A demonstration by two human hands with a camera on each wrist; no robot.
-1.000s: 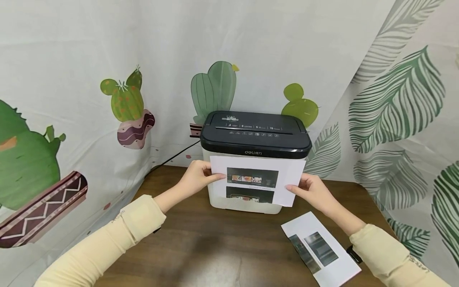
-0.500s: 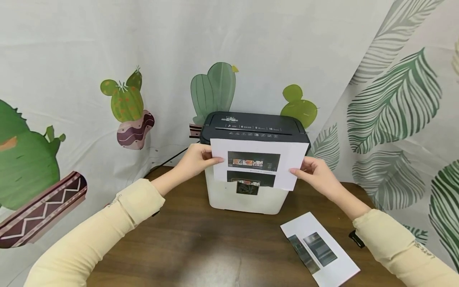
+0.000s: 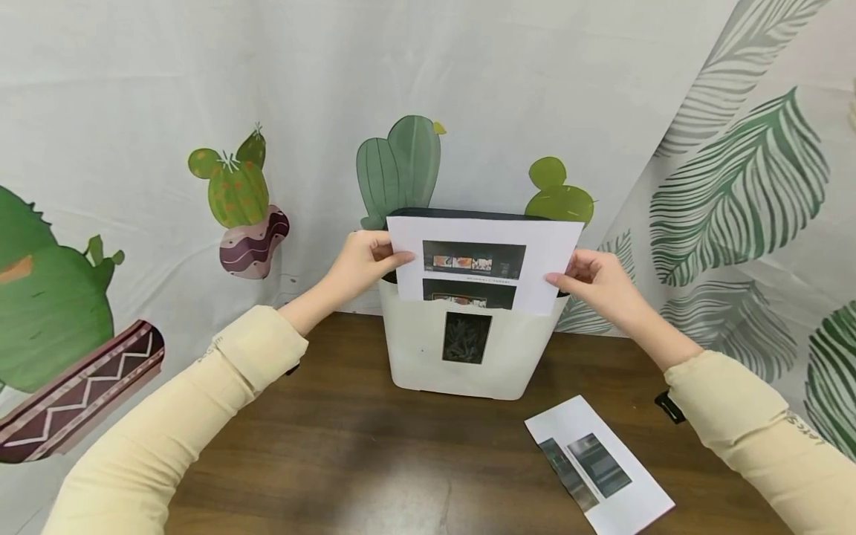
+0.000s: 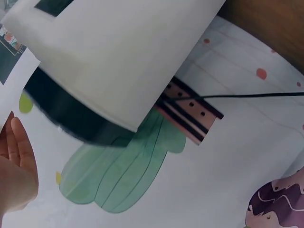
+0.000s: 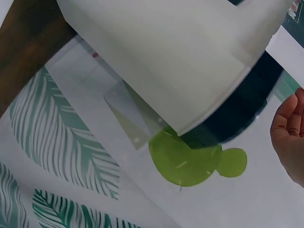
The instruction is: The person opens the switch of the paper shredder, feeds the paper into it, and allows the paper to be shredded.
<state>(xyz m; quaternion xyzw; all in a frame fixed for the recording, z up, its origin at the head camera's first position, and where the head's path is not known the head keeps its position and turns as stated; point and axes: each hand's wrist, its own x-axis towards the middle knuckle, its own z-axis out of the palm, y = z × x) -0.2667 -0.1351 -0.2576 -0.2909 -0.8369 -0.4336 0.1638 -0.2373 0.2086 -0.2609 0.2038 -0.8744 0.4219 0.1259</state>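
Both hands hold up a torn sheet of paper point(image 3: 543, 256) with dark printed pictures and a ragged lower edge. My left hand point(image 3: 364, 264) pinches its left edge, thumb in front, and my right hand point(image 3: 595, 286) pinches the right edge. Behind the sheet stands a white paper shredder point(image 3: 421, 349); the sheet hides most of its black top, including the slot. A dark window point(image 3: 466, 338) in the shredder's front shows shreds inside. In the left wrist view the shredder's black lid point(image 4: 80, 114) appears beside the hand.
Another torn printed sheet point(image 3: 575, 416) lies on the brown wooden table point(image 3: 321, 446), to the right and nearer me. A black cord point(image 4: 256, 95) runs from behind the shredder. A curtain point(image 3: 481, 89) printed with cacti and leaves hangs close behind the table.
Both hands have raised the sheet from the front of the shredder's bin to the height of its lid. The front window has come into view; the lid's top is now covered.
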